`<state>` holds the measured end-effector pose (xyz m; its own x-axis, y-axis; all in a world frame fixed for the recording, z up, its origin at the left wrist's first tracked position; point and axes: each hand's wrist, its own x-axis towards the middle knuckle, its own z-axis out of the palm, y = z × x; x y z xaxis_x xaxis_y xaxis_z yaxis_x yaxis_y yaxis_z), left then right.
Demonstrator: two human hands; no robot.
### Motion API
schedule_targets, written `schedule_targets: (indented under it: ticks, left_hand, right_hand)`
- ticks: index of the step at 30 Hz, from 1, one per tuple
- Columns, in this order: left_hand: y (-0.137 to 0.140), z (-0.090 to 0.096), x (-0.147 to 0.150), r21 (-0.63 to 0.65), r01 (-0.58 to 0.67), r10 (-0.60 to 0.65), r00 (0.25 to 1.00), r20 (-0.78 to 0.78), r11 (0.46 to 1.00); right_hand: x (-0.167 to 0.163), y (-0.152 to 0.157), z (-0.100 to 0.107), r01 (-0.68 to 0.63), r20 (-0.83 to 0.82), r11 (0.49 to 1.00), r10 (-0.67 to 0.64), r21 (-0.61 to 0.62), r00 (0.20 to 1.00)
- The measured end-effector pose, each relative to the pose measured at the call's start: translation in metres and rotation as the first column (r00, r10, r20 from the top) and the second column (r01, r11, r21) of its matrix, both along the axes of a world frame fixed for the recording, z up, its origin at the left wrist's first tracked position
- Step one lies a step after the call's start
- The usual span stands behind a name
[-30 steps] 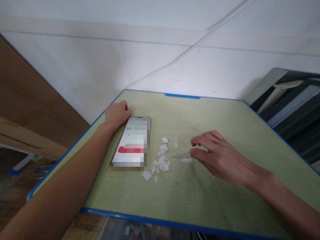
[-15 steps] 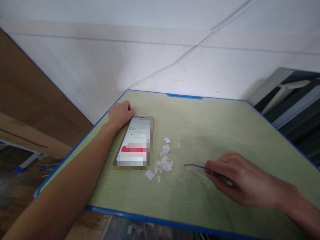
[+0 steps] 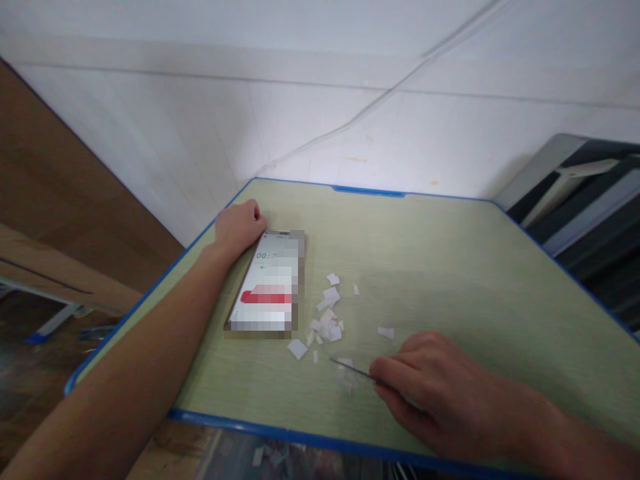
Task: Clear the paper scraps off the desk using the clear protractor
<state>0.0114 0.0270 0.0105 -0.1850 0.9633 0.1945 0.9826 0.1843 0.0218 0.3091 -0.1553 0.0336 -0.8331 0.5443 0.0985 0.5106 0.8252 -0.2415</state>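
My right hand (image 3: 435, 393) is closed on a thin, dark-edged, blade-like tool (image 3: 354, 370), held low over the near part of the table. The tool's exact kind cannot be made out, and my fingers hide its rear end. Left of its tip lie several small white paper scraps (image 3: 327, 327) in a loose heap. A single paper scrap (image 3: 385, 332) sits apart, just beyond my right fingers. My left hand (image 3: 240, 223) rests curled on the table's left side, with nothing visible in it. Beside it is a phone (image 3: 270, 277) lying face up, its screen partly blurred.
The pale green tabletop (image 3: 425, 253) has a blue rim. Behind it stands a white wall (image 3: 310, 113) with a cable running across it. A dark folded item with a grey frame (image 3: 575, 180) leans at the right. Brown boards (image 3: 75, 180) stand at the left.
My right hand has moved left and nearer to me with the tool, whose tip is now close to the scraps. A scrap now shows beyond my fingers. My left hand stays put.
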Motion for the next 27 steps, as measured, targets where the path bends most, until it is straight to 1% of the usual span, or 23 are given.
schedule_targets:
  ticks: [2, 5, 7, 10, 12, 14, 16, 20, 22, 24, 27]
  left_hand:
    - [-0.001, 0.001, 0.000, -0.005, -0.002, 0.001, 1.000, -0.006, 1.000]
    - [0.000, 0.000, 0.000, -0.004, -0.008, 0.008, 1.000, -0.005, 1.000]
    - [0.000, 0.000, 0.000, 0.002, -0.007, 0.007, 1.000, 0.001, 1.000]
    - [0.001, -0.001, -0.001, 0.007, -0.004, 0.004, 1.000, 0.007, 1.000]
    - [0.000, -0.001, -0.001, 0.009, 0.000, 0.000, 1.000, 0.008, 1.000]
    - [0.000, -0.001, 0.000, 0.009, 0.006, -0.006, 1.000, 0.008, 1.000]
    - [0.000, 0.000, 0.001, 0.008, 0.001, -0.001, 1.000, 0.009, 1.000]
    - [-0.001, 0.001, 0.001, -0.002, -0.003, 0.003, 1.000, 0.008, 1.000]
    - [0.000, 0.000, 0.001, 0.004, 0.003, -0.003, 1.000, 0.008, 1.000]
    - [0.000, 0.000, 0.001, 0.006, 0.001, -0.001, 1.000, 0.008, 1.000]
    - [0.000, -0.001, 0.000, 0.007, -0.003, 0.003, 1.000, 0.007, 1.000]
  right_hand:
    - [0.002, 0.001, -0.001, 0.012, -0.062, 0.999, -0.009, 0.042, 0.998]
    - [0.006, 0.007, -0.001, 0.101, -0.165, 0.989, -0.082, 0.109, 0.983]
    - [0.008, 0.011, 0.000, 0.145, -0.197, 0.982, -0.120, 0.121, 0.973]
    - [0.009, 0.012, 0.002, 0.118, -0.168, 0.990, -0.104, 0.072, 0.980]
    - [0.009, 0.010, 0.003, 0.070, -0.106, 0.997, -0.068, 0.014, 0.992]
    - [0.010, 0.008, 0.004, 0.046, -0.047, 0.999, -0.047, -0.016, 0.998]
    - [0.015, 0.009, 0.006, 0.053, -0.020, 0.998, -0.053, 0.017, 0.998]
    - [0.027, 0.017, 0.008, 0.105, -0.004, 0.976, -0.107, 0.190, 0.994]
    - [0.029, 0.020, 0.007, 0.119, -0.016, 0.961, -0.119, 0.248, 0.993]
    - [0.026, 0.022, 0.004, 0.123, -0.036, 0.956, -0.118, 0.265, 0.992]
    - [0.015, 0.021, -0.001, 0.114, -0.038, 0.963, -0.108, 0.245, 0.993]
